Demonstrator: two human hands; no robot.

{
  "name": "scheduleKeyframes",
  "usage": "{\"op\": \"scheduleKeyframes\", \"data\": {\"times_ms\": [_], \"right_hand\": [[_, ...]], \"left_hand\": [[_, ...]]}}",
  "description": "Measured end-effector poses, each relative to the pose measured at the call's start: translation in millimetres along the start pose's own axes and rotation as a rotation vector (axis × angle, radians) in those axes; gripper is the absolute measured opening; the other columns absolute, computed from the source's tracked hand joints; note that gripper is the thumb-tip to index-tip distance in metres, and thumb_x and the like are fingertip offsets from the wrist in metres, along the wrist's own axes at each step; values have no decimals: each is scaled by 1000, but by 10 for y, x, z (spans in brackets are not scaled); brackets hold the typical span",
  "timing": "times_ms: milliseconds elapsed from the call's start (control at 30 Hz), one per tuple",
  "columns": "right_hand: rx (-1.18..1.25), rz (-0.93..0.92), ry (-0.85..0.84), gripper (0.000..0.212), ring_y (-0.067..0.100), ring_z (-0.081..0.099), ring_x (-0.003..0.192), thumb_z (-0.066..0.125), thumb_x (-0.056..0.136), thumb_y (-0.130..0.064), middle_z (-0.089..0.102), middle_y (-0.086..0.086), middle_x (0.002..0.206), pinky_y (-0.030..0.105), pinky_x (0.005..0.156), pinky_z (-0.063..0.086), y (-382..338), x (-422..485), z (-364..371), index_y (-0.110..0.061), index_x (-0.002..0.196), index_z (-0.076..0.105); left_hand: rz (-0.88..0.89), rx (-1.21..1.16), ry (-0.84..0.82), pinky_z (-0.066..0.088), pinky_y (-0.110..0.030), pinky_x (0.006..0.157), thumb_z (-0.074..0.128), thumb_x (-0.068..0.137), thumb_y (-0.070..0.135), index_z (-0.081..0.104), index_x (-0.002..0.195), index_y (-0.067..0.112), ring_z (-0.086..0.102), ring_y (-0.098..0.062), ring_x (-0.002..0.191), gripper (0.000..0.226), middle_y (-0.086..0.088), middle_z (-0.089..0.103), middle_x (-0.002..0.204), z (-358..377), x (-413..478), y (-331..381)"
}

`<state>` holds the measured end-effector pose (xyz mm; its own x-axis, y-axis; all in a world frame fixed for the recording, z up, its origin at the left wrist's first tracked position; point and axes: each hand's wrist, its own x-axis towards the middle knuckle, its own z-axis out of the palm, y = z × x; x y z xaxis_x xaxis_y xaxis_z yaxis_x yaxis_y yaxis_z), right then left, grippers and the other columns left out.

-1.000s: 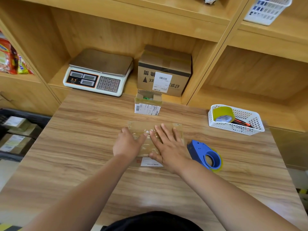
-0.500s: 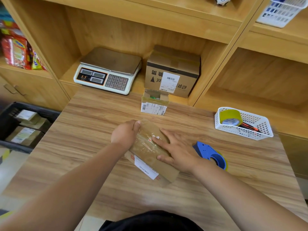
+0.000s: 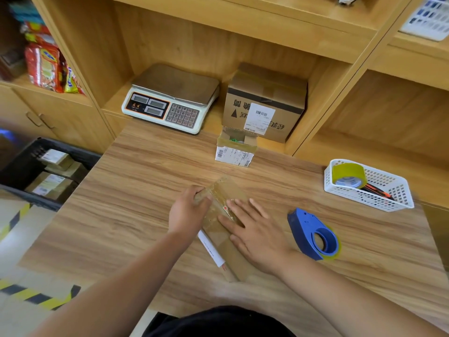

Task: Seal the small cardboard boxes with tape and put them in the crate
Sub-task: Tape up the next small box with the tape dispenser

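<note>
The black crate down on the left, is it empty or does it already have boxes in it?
Not empty. The black crate holds at least three small cardboard boxes with white labels; its far side is out of view.

box (image 3: 220, 229) mid-table (image 3: 136, 190) | dispenser (image 3: 313, 234) right | crate (image 3: 29, 166) left

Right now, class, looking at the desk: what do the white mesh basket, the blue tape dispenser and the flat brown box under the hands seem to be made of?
White mesh basket: likely moulded plastic, with an even grid of holes and a matt finish.
Blue tape dispenser: probably hard plastic, smooth, uniform colour.
Flat brown box: cardboard, its top glossy with what looks like clear tape.
</note>
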<state>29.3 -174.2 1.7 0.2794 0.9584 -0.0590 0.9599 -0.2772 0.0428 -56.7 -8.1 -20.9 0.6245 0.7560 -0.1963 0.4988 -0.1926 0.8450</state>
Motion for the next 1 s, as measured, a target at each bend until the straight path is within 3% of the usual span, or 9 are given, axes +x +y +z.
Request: {"op": "scheduleKeyframes", "data": {"times_ms": [167, 333, 467, 567, 700, 800, 900, 1000], "right_hand": [[25, 24, -71, 50, 26, 40, 132, 33, 93, -43, 45, 5, 143, 39, 107, 22, -32, 37, 4, -26, 138, 45], [5, 78, -79, 60, 24, 41, 113, 30, 90, -56, 53, 1, 126, 39, 92, 25, -79, 201, -26, -25, 137, 48], [68, 84, -97, 70, 27, 38, 113, 17, 88, -62, 42, 2, 131, 41, 92, 28, -85, 358, -76, -27, 148, 28], [11, 96, -67, 72, 25, 39, 104, 11, 86, -63, 43, 1, 123, 39, 87, 31, -101, 462, -103, -30, 149, 22], [7, 80, -58, 68, 24, 40, 98, 14, 89, -60, 46, 0, 114, 39, 84, 31, -62, 502, -98, -29, 148, 27], [3, 26, 30, 63, 21, 46, 91, 23, 88, -58, 52, -3, 102, 37, 86, 28, -4, 434, -66, -28, 138, 46], [32, -25, 13, 56, 21, 50, 106, 29, 90, -56, 55, -3, 109, 42, 104, 22, 99, 329, 13, -30, 134, 51], [125, -72, -95, 61, 23, 39, 134, 14, 97, -58, 51, 2, 136, 40, 117, 15, 156, 221, -8, -30, 136, 49]], "left_hand": [[-21, 0, 15, 40, -19, 62, 52, 95, 33, 60, 95, 26, 55, -4, 77, 11, 11, 61, 89, 17, 25, -9], [17, 2, 54, 40, -27, 62, 43, 99, 29, 58, 82, 16, 56, -15, 73, 26, 2, 60, 77, 24, 56, -18], [20, -4, 68, 40, -28, 62, 41, 99, 29, 57, 83, 10, 55, -20, 74, 30, -4, 60, 77, 52, 61, -34], [4, -30, 70, 40, -31, 64, 41, 99, 28, 59, 85, 11, 55, -19, 74, 29, -4, 61, 77, 56, 62, -34], [14, -48, 46, 38, -23, 61, 46, 98, 26, 58, 82, 16, 53, -13, 72, 23, 0, 60, 77, 45, 69, -42], [10, -104, 21, 39, -22, 62, 54, 95, 28, 59, 86, 23, 56, -7, 79, 11, 6, 62, 85, 34, 74, -53], [-18, -142, 12, 44, -25, 60, 59, 92, 29, 61, 92, 19, 58, -9, 75, 10, 5, 63, 84, 27, 62, -43], [-35, -167, 17, 47, -25, 63, 61, 91, 29, 62, 95, 18, 60, -10, 78, 12, 5, 64, 86, 23, 52, -25]]}}
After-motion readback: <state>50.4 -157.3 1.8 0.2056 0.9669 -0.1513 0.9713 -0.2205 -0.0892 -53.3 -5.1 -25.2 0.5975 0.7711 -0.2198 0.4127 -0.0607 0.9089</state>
